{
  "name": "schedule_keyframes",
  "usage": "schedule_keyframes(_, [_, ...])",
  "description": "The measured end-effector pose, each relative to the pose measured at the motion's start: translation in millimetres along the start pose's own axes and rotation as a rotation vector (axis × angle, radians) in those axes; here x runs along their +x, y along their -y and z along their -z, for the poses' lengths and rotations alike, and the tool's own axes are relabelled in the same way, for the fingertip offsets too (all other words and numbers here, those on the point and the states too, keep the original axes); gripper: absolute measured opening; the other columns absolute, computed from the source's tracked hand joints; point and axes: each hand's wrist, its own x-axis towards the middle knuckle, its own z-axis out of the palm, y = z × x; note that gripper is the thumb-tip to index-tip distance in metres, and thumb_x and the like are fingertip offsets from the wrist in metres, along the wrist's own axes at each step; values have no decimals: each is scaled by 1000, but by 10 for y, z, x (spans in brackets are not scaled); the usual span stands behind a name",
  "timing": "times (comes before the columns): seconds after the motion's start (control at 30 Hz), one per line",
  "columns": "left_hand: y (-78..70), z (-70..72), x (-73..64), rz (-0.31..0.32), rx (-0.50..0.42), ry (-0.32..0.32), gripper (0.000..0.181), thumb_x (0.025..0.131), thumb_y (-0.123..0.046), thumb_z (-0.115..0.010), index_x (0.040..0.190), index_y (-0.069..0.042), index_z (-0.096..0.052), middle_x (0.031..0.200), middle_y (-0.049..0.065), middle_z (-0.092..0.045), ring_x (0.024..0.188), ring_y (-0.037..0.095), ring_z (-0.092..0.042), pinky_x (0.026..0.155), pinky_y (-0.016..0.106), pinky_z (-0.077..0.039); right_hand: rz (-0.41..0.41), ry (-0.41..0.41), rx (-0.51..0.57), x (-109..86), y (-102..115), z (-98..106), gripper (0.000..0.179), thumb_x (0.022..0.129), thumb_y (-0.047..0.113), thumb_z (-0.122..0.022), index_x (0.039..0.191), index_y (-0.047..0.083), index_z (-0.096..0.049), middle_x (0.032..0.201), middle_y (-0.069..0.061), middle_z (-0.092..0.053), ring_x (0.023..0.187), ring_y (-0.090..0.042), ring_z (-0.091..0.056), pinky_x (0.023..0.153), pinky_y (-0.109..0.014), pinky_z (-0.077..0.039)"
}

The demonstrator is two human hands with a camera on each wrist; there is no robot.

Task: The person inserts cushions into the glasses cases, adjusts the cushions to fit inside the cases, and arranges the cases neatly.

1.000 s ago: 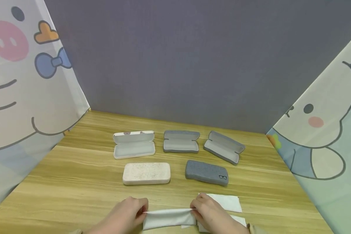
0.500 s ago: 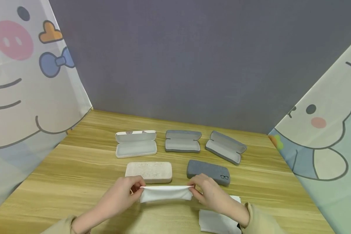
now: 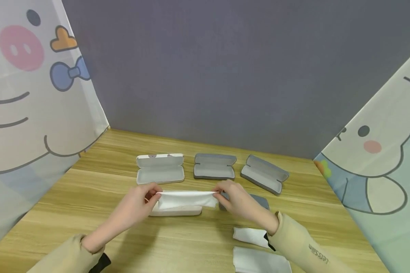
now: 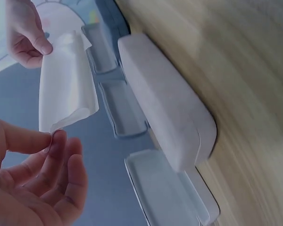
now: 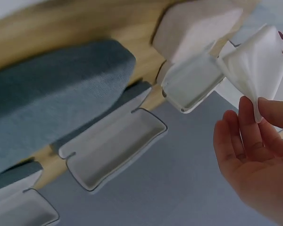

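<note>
Stretched between both hands is a folded white cloth (image 3: 188,200), held in the air above the closed cream glasses case (image 3: 177,211). My left hand (image 3: 136,201) pinches the cloth's left end between thumb and forefinger; my right hand (image 3: 237,199) pinches the right end the same way. In the left wrist view the cloth (image 4: 68,89) hangs in a loose fold from the fingers. A closed blue-grey glasses case (image 3: 261,201) lies partly hidden behind the right hand. Behind the cloth stand an open white case (image 3: 160,175) and an open grey case (image 3: 214,171).
Another open grey case (image 3: 261,180) sits angled at the back right. Two more folded white cloths, an upper one (image 3: 249,235) and a lower one (image 3: 259,261), lie at the front right by the right sleeve. A grey wall (image 3: 205,76) rises behind the table.
Both hands have lifted the white cloth off the table near the front and carried it forward, from beside the other cloths to over the cream case.
</note>
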Motion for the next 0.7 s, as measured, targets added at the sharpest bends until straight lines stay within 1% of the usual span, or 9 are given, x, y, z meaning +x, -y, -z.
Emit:
schedule_keyframes(0.1, [35,44,56,-6,9,-28,5,89,-3,-62,89,-6,-65,72,-2,-65,65,4,-56,59,20,-48,17,4,-2,116,-20,16,9,92,7,-61,97,5,-68,90,-5,-70,82,-17,-64,71,-29,-53])
schedule_keyframes(0.2, [67,83,127,-7,20,-54,5,89,-3,-62,88,-6,-65,71,-1,-65,64,6,-56,59,21,-47,-8,18,14,229,-38,31,10,93,7,-60,98,4,-68,92,-7,-71,84,-18,-66,73,-27,-53])
schedule_keyframes(0.3, [101,119,207,-16,29,-81,5,88,-1,-61,88,-3,-66,71,2,-65,64,8,-57,58,21,-46,-45,35,25,349,-61,45,12,94,8,-59,99,4,-69,92,-8,-71,83,-18,-66,71,-26,-53])
schedule_keyframes(0.4, [139,145,287,-23,54,-107,6,87,1,-61,89,-1,-67,71,4,-66,63,9,-56,56,21,-46,-65,44,14,470,-84,55,12,94,9,-59,100,4,-69,93,-8,-71,84,-18,-66,72,-27,-53])
schedule_keyframes(0.53, [181,170,364,-16,102,-128,8,88,0,-61,92,2,-68,71,6,-67,62,11,-57,55,22,-45,-81,61,13,619,-112,54,13,95,10,-58,101,5,-69,94,-8,-71,83,-17,-65,71,-26,-52])
schedule_keyframes(0.63, [203,191,402,-5,119,-136,10,88,-1,-61,93,3,-68,74,9,-69,63,14,-59,56,25,-45,-86,70,14,715,-136,35,14,95,10,-58,102,3,-69,95,-10,-71,80,-17,-66,68,-26,-52])
schedule_keyframes(0.7, [222,205,430,5,124,-141,10,88,-2,-61,94,3,-68,76,12,-70,64,15,-60,57,27,-46,-97,76,11,772,-152,16,15,95,10,-58,103,2,-69,96,-11,-71,80,-17,-66,69,-26,-52])
